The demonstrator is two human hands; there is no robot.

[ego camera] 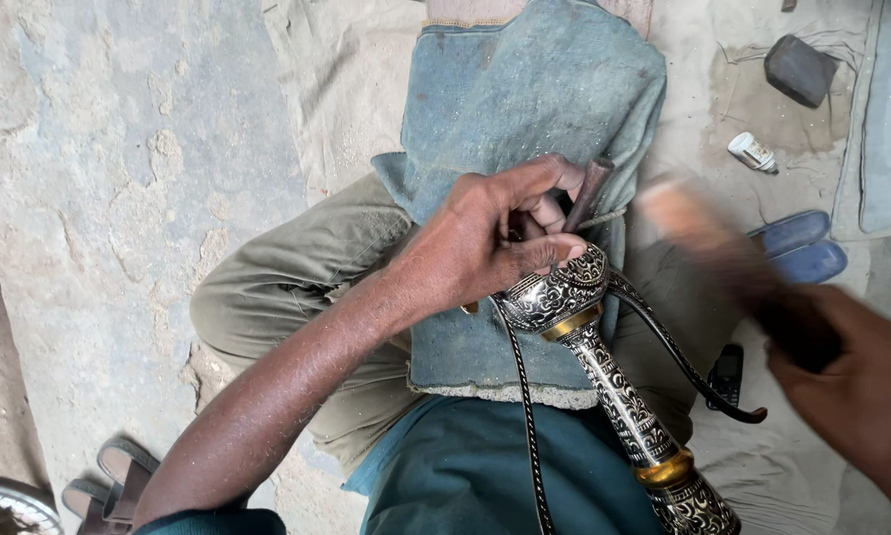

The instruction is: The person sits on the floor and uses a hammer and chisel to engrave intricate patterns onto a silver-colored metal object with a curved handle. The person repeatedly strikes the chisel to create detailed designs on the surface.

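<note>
Two hands | left grip (495, 238) shut around chisel (589, 193) on engraved vessel (564, 292) | right grip (856, 381) clenching blurred mallet (723, 248)

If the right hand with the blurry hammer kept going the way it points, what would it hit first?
Probably the dark punch that the left hand holds against the engraved metal piece. The right hand aims its blurred mallet up-left toward it, though blur and depth make this uncertain.

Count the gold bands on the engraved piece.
2: one gold band just below the left hand, another lower near the base. More may be hidden.
</note>
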